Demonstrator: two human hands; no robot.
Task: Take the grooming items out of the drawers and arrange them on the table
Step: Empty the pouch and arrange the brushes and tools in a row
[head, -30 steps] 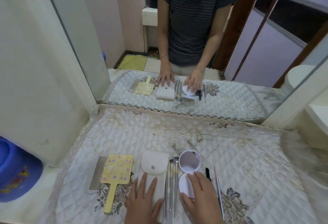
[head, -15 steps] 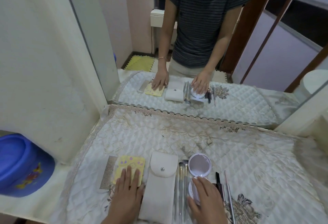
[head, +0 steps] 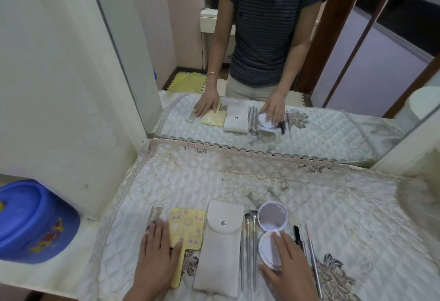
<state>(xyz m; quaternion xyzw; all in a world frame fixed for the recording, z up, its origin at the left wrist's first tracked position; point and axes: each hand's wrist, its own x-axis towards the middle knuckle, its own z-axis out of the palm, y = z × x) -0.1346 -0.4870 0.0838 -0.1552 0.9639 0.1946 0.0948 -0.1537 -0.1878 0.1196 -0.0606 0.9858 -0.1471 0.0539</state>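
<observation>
Head view: left fingers [head: 162, 232] straight across comb [head: 154, 216] and yellow paddle [head: 189, 225], right fingers [head: 283, 240] flat on open compact [head: 273, 217].

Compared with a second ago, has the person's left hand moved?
Yes. The left hand has shifted left: it lay on the white snap pouch, and now it rests across the comb and the edge of the yellow paddle, clear of the pouch.

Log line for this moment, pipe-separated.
left hand flat on comb, yellow paddle | right hand rests on open compact | pouch, brushes between
</observation>
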